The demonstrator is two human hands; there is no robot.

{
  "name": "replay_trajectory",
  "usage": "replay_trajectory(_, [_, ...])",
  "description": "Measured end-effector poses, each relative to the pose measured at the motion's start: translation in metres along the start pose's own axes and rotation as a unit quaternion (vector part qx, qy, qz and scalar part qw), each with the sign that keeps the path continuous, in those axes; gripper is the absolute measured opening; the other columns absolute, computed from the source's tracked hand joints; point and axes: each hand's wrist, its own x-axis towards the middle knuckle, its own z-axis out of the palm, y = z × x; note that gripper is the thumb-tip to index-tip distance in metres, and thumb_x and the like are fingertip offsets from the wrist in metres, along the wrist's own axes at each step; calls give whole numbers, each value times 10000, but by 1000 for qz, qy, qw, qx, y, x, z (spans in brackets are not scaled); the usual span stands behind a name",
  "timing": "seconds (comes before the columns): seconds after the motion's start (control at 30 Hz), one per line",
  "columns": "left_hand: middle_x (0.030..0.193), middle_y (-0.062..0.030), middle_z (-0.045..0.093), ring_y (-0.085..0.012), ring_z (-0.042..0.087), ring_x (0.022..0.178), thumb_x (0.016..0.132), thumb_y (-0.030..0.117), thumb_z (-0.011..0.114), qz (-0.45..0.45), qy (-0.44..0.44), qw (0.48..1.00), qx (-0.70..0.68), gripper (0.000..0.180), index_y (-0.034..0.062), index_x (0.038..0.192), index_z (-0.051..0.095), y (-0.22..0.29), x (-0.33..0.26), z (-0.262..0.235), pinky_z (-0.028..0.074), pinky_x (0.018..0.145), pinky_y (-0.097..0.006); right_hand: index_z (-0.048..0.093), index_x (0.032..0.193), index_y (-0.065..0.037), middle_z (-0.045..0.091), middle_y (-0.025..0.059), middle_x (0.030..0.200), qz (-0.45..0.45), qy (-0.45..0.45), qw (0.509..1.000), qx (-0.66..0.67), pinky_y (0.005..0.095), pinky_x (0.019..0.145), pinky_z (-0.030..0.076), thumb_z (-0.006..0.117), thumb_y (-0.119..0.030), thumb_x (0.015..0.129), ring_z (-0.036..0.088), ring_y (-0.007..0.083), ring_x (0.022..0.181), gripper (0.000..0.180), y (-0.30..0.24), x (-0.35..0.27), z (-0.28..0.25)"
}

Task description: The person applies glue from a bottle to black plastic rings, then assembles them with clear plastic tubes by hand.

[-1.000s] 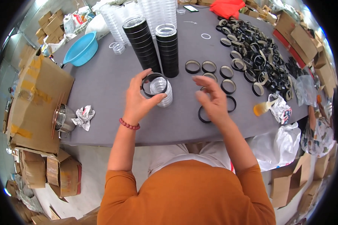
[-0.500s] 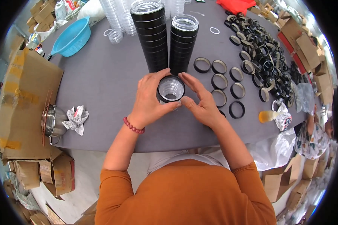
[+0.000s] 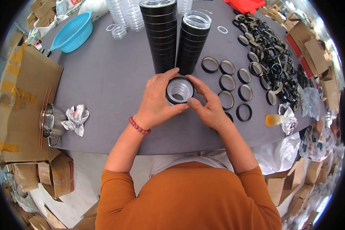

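My left hand [image 3: 157, 97] curls around the left side of a black ring [image 3: 191, 85] at the middle of the table, its thumb along the near edge. From the other side my right hand [image 3: 210, 105] grips the same ring between thumb and fingers. Inside the ring sits a stack of clear plastic cups [image 3: 180, 91], seen from above; its lower part is hidden. Just beyond my fingers stand a taller black-banded stack [image 3: 161, 42] and a shorter black-banded stack [image 3: 192, 48], both topped with clear plastic rims. Several loose black rings [image 3: 244, 112] lie right of my right hand.
A large heap of black rings [image 3: 274, 57] covers the right side. Clear cup stacks [image 3: 134, 17] and a blue basin [image 3: 72, 32] are at the back left. A metal pot [image 3: 54, 120], crumpled paper [image 3: 76, 119] and a cardboard box [image 3: 30, 96] stand left. A yellow-ended object [image 3: 272, 120] lies right.
The view has shifted slightly, so most table items appear moved a little. Both hands stay around the black ring and clear cups, with almost the same grip.
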Motion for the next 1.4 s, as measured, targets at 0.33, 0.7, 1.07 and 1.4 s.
replay_trajectory(0.33, [1223, -141, 581, -320, 537, 1126, 613, 233, 825, -40, 1, 998, -38, 836, 2, 1325, 451, -3, -7, 7, 399, 973, -419, 447, 1375, -26, 542, 181, 1314, 22, 16, 1000, 5, 365, 1028, 397, 658, -209, 881, 526, 294, 1216, 567, 5, -5, 5])
replay_trajectory(0.7, [1302, -165, 543, -339, 499, 1222, 670, 298, 822, -75, -24, 988, -131, 831, 1, 1346, 442, -27, -17, 16, 369, 1055, -415, 486, 1310, -27, 573, 186, 1262, -36, 5, 994, -103, 427, 977, 431, 678, -179, 852, 539, 380, 1158, 520, 2, 4, -1])
replay_trajectory(1.07, [1263, -190, 537, -307, 549, 1174, 615, 241, 860, -94, -6, 978, -185, 1061, 14, 1455, 254, -36, -32, 40, 442, 981, -387, 429, 1347, 13, 518, 225, 1309, -72, -7, 992, -104, 407, 1021, 405, 814, -291, 676, 523, 349, 1208, 831, -15, 16, 14])
replay_trajectory(1.4, [1246, -145, 555, -251, 549, 1162, 600, 151, 874, -127, -38, 973, -187, 1142, 39, 1488, 166, -34, -32, 31, 403, 1027, -351, 472, 1294, 14, 584, 208, 1216, -157, 219, 948, -168, 377, 991, 435, 787, -265, 725, 553, 298, 1179, 708, -85, 131, -65])
